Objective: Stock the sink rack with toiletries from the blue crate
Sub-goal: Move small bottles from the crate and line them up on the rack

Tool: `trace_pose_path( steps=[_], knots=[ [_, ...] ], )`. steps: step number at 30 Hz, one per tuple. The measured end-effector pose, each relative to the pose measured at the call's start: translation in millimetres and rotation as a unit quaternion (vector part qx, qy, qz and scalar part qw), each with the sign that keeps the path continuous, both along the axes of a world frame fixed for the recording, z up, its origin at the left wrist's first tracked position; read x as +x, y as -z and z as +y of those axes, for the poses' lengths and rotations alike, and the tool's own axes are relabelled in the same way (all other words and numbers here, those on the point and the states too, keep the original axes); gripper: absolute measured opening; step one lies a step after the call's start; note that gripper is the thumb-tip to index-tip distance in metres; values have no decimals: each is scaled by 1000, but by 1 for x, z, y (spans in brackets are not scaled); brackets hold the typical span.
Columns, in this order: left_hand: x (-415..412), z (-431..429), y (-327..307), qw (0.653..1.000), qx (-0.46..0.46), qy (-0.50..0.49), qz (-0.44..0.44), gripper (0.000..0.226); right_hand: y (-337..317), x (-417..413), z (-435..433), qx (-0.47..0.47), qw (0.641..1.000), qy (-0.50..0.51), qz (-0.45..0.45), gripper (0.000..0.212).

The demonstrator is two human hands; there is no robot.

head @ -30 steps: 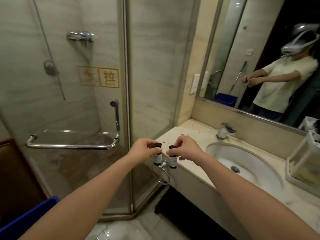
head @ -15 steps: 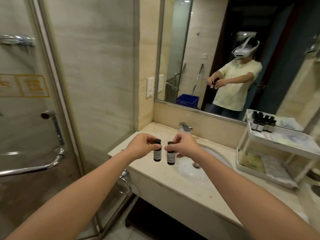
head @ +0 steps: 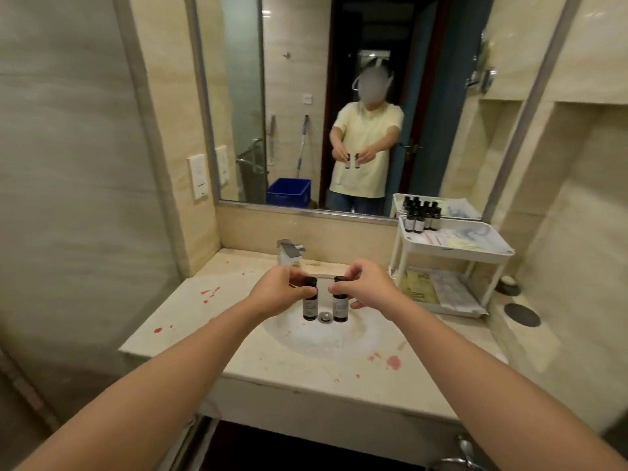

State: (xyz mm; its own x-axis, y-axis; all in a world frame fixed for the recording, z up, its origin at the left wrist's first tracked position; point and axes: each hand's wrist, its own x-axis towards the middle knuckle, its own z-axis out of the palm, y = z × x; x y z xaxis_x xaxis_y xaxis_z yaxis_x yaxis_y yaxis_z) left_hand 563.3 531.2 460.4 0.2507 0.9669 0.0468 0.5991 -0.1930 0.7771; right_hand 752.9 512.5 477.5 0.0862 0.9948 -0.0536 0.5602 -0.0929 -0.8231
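Bottles: a left bottle [head: 310, 302] and a right bottle [head: 340, 304] are held upright over the sink [head: 326, 338], side by side, not touching.
Left hand [head: 278, 288]: left bottle is pinched at the cap.
Right hand [head: 368, 287]: right bottle is pinched likewise.
Rack [head: 455, 251]: stocked bottles [head: 421, 217] are clustered on the top tray.
Crate [head: 289, 190]: seen only in the mirror.
Progress: judged partly done; the held pair is not yet racked.
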Motion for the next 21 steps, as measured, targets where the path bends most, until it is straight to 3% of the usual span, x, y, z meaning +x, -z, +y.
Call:
trace_pose_path(
  steps=[21],
  knots=[
    [102, 90, -19, 978, 54, 202, 23, 23, -13, 79, 14, 23, 978, 209, -15, 45]
  ],
)
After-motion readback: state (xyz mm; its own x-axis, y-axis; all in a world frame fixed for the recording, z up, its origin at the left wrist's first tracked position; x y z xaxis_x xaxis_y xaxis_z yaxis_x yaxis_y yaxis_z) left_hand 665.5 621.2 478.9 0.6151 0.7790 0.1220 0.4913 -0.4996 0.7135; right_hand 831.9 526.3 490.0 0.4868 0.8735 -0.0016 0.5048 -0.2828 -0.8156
